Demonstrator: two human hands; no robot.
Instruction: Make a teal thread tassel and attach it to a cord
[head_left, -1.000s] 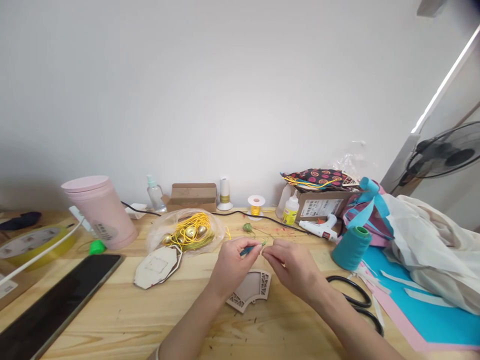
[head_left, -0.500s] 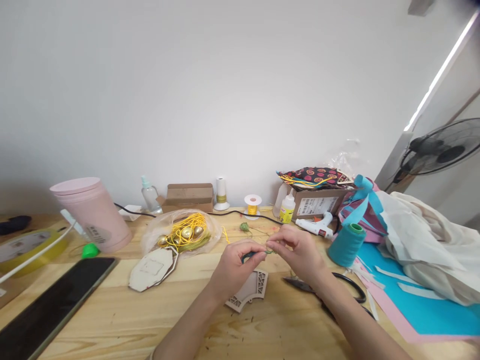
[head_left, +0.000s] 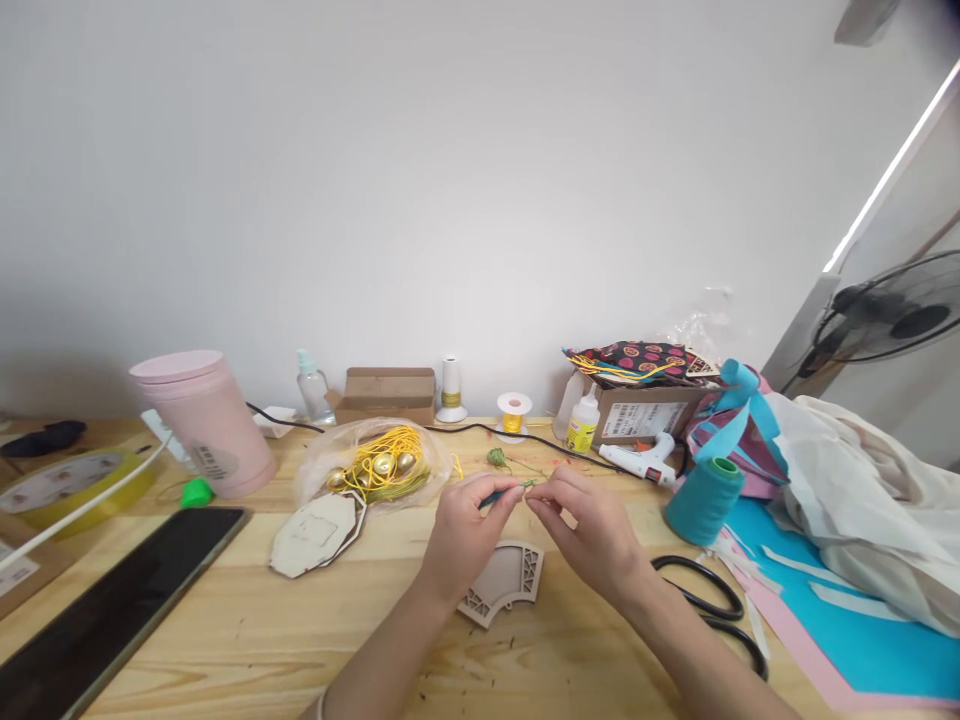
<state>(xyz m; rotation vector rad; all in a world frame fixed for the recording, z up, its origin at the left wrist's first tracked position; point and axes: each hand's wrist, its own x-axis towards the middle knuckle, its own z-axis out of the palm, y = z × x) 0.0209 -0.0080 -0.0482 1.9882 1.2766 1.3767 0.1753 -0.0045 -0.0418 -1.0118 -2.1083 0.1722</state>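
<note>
Thumb and fingers of my left hand (head_left: pixel 471 525) are pinched together on a thin green cord (head_left: pixel 529 484), with something small and dark blue-green tucked in the grip. Opposite it, my right hand (head_left: pixel 589 520) pinches the same cord, the fingertips of both hands nearly meeting. A green bundle of cord (head_left: pixel 496 457) lies on the table just beyond, its strand trailing toward my hands. Below them rests a fan-shaped wooden frame (head_left: pixel 501 578) with cut-out lattice ends. Black-handled scissors (head_left: pixel 701 590) lie partly beneath my right forearm.
To the left are a phone (head_left: pixel 124 605), a pink tumbler (head_left: pixel 206 425), yellow tape (head_left: pixel 75 490) and a plastic bag (head_left: pixel 322 455) of yellow cords and gold bells. A glue bottle (head_left: pixel 583 422), glue gun (head_left: pixel 641 460) and teal thread cone (head_left: pixel 705 500) stand on the right.
My hands have shifted slightly, and my right fingers have drawn in closer to the left fingertips. The whole view has moved a little, so the tabletop things appear farther right.
</note>
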